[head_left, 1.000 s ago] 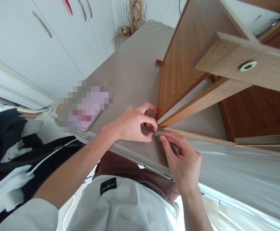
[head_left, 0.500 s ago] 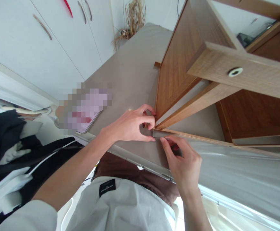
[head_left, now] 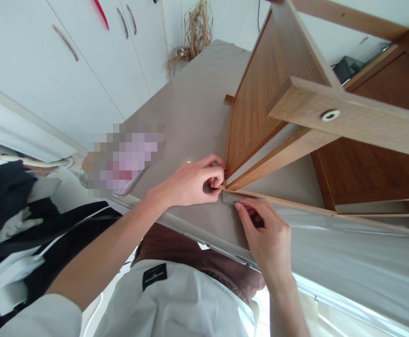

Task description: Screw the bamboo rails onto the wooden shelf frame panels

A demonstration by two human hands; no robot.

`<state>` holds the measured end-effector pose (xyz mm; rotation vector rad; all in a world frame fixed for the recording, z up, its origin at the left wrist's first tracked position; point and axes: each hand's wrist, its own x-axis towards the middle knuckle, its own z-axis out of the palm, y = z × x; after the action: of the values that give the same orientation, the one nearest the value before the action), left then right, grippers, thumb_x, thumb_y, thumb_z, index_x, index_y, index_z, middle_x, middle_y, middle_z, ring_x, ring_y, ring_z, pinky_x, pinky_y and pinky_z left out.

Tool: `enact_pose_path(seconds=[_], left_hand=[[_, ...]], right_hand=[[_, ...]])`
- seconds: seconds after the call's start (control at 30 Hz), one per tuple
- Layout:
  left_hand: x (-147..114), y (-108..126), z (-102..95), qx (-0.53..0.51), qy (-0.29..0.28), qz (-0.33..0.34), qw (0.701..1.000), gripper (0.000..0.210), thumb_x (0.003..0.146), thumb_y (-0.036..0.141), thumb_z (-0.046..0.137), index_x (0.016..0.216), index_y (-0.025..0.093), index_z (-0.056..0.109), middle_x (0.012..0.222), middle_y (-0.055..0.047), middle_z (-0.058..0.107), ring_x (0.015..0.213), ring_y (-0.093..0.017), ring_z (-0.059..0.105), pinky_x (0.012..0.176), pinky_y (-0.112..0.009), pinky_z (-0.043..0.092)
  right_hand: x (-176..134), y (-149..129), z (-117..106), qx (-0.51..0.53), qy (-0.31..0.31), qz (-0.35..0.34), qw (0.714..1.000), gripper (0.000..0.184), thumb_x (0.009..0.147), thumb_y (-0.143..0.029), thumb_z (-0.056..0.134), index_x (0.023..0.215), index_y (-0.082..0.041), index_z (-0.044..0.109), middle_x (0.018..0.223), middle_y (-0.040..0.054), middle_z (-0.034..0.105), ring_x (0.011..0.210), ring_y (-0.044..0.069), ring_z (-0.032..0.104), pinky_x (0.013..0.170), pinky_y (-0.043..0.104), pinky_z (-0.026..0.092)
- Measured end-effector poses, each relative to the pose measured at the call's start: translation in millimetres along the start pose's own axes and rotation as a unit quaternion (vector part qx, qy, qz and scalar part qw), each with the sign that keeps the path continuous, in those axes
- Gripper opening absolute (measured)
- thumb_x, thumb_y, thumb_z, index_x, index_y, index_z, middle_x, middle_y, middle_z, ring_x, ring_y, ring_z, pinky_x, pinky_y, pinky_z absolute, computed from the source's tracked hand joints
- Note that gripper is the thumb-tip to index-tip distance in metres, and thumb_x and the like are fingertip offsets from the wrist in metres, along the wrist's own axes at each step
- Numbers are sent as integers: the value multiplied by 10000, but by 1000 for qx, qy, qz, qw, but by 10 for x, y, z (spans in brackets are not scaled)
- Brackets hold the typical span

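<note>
A brown wooden furniture frame [head_left: 256, 105] with slatted panels lies on its side on the table. A thin wooden strip [head_left: 278, 201] runs along its near lower edge. My left hand [head_left: 199, 180] is closed, its fingertips around the strip's left end at the frame's corner. Just to the right, my right hand [head_left: 265, 227] pinches the near edge of a pale, glossy, see-through-looking panel [head_left: 334, 243] below the strip. The fingers partly hide both contact points. A round metal bolt head [head_left: 330, 115] sits in the upper crossbar.
The grey-covered table [head_left: 193, 100] has its near edge by my body. A phone-like device [head_left: 130, 161], blurred out, lies at the left edge. Dried plant stalks [head_left: 197, 30] stand at the far end. White cabinets [head_left: 95, 61] line the left side.
My left thumb and fingers have drawn together onto the strip's end, which now pokes out further left at the corner. The frame's upper part appears slightly lower. My right hand has barely moved.
</note>
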<state>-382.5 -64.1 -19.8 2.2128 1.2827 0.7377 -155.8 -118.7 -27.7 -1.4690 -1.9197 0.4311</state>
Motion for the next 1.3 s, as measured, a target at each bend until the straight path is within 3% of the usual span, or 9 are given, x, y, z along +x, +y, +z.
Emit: enact_pose_path(seconds=[0.2, 0.37, 0.63, 0.93, 1.17, 1.3], left_hand=[[-1, -2, 2, -11, 4, 3, 1000, 130, 780, 170, 638, 768, 202, 513, 1179, 4, 608, 770, -79, 608, 751, -240, 438], [-25, -10, -4, -3, -17, 15, 1000, 67, 812, 170, 617, 765, 213, 638, 1287, 17, 567, 726, -50, 596, 712, -228, 441], [-39, -33, 24, 26, 0, 38, 999, 181, 805, 144, 578, 802, 258, 719, 1292, 7, 554, 878, -98, 656, 744, -239, 466], [-29, -31, 9, 2, -5, 30, 1000, 68, 780, 182, 651, 784, 236, 691, 1284, 16, 569, 800, -75, 647, 790, -240, 488], [-26, -21, 6, 0, -4, 21, 1000, 85, 811, 170, 626, 821, 232, 683, 1269, 13, 573, 756, -55, 621, 754, -222, 476], [-26, -13, 11, 2, -6, 17, 1000, 94, 834, 177, 607, 831, 234, 682, 1270, 12, 574, 755, -54, 620, 742, -219, 473]], right_hand=[[7, -63, -14, 45, -32, 41, 998, 115, 945, -346, 654, 953, -244, 704, 847, -30, 742, 691, 105, 668, 712, 212, 530], [17, -107, 10, 61, -38, 29, 997, 105, 939, -325, 658, 975, -248, 719, 902, -30, 759, 728, 105, 696, 740, 204, 541], [43, -63, 32, 33, -16, 17, 999, 111, 942, -322, 663, 987, -254, 739, 895, -31, 758, 711, 103, 672, 742, 214, 532], [36, -61, 39, 46, -14, 31, 998, 112, 930, -342, 679, 955, -257, 749, 887, -34, 766, 679, 104, 664, 719, 220, 531], [17, -71, 56, 93, -15, 88, 992, 213, 916, -372, 698, 1098, -263, 710, 969, -26, 779, 781, 109, 719, 765, 212, 550], [-30, -146, 121, 92, 23, 105, 990, 196, 913, -372, 706, 1068, -252, 695, 970, -26, 781, 803, 107, 737, 747, 190, 552]])
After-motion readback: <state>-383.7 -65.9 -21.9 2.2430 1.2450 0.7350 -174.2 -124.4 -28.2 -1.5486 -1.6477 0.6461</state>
